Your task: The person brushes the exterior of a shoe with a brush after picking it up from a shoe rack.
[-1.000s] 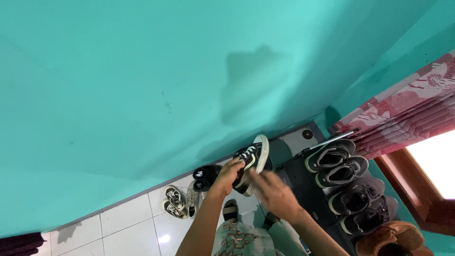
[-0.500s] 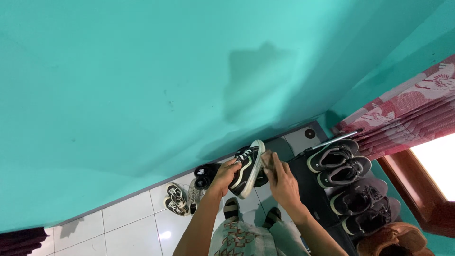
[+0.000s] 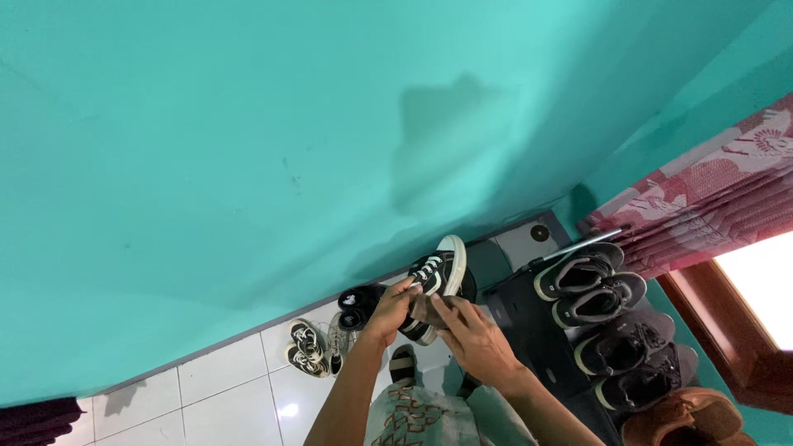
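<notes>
Black sneaker held up mid-air over the tiled floor: left hand clamped on its side, right hand closed over the heel, hiding it. Teal wall; shoe rack cut off right.

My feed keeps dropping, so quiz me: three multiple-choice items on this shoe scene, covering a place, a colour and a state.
1. Where is the rack?
A. To the person's right
B. To the person's left
C. Against the far wall

2. What colour is the wall?
A. Yellow
B. White
C. Turquoise

3. How is the black sneaker held?
A. Lying on the tiles
B. Gripped by both hands
C. Standing on the rack

Answers: 1 A, it carries dark shoes beside the right arm. 2 C, turquoise fills the view. 3 B, the left hand and right hand both grasp it above the floor.
</notes>
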